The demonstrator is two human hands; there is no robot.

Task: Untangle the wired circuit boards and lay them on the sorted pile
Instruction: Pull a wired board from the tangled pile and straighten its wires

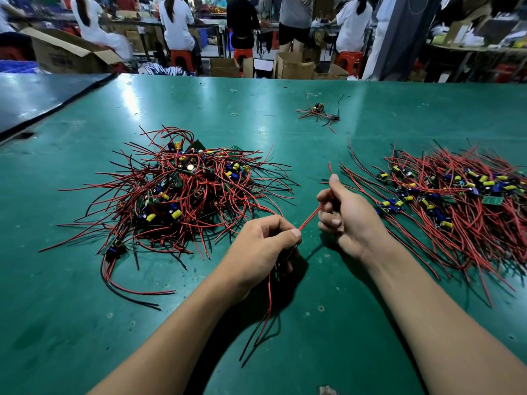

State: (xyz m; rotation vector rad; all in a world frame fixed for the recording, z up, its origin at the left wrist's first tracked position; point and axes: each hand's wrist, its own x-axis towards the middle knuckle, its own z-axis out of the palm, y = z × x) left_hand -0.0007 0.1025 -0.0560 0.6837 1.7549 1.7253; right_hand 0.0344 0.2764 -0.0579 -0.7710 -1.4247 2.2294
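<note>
Both hands work over the near middle of the green desk (85, 309), close together but not touching. The left hand (265, 246) is curled into a fist, its thumb and forefinger pinching a red wire (310, 218) where the wire leaves the fist. Something dark shows beneath its fingers (too hidden to tell whether it is a board). Loose leads (268, 309), red and black, hang from under the palm toward the desk's near edge.

The right hand (350, 215) is curled round the same red wire. The wire runs taut on a slant from the left thumb up into the right fingers, and its tip pokes out above the raised right thumb.

Left of the hands lies the tangled pile (182, 195), a heap of red and black wires looping every way. Small green boards with yellow and blue parts are buried in it. Right of the hands lies the sorted pile (456, 201). Its boards sit in a rough band, and their wires mostly run the same way, slanting toward the person.

Farther back on the desk, well apart from both piles, is a small cluster (319, 112) of one or two wired boards. A green rubber band (234, 114) lies to its left. A dark surface (42, 95) adjoins the desk at the far left. Beyond the far edge, people sit with their backs turned on red stools (182, 57), among open cardboard boxes (293, 65) on the floor.
</note>
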